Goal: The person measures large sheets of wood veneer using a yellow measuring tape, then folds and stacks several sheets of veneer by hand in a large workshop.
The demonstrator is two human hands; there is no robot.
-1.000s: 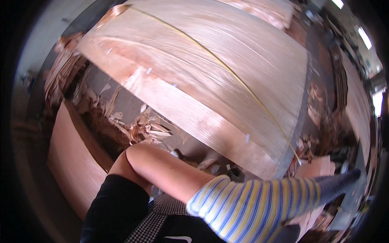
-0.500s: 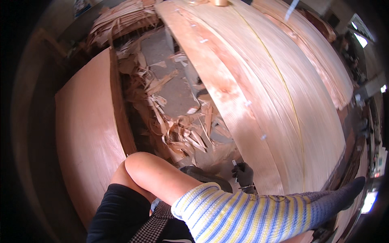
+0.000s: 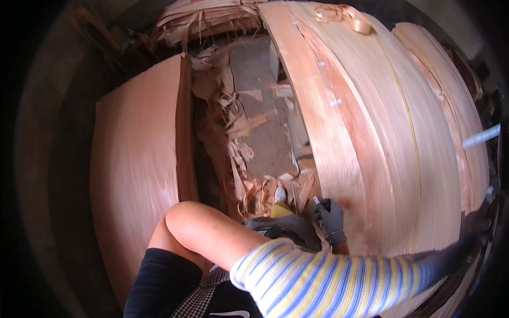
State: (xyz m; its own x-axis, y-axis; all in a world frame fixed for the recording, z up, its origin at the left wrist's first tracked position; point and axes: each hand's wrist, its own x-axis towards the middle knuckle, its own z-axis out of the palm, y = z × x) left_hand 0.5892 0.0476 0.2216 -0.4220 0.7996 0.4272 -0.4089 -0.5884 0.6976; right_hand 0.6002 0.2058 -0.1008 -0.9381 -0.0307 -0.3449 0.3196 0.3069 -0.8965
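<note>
Grey-gloved right hand [image 3: 331, 214]: closed around one white stub [image 3: 316, 200]
Left hand [image 3: 473, 243]: dim, cannot tell
Yellow cord [image 3: 416, 153]: one, on veneer [image 3: 389, 159]

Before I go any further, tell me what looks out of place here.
Torn wood scraps lie curled and scattered across the floor between the left-hand wood stack and the right-hand wood sheets; they look untidy beside such broad, orderly pieces.
</note>
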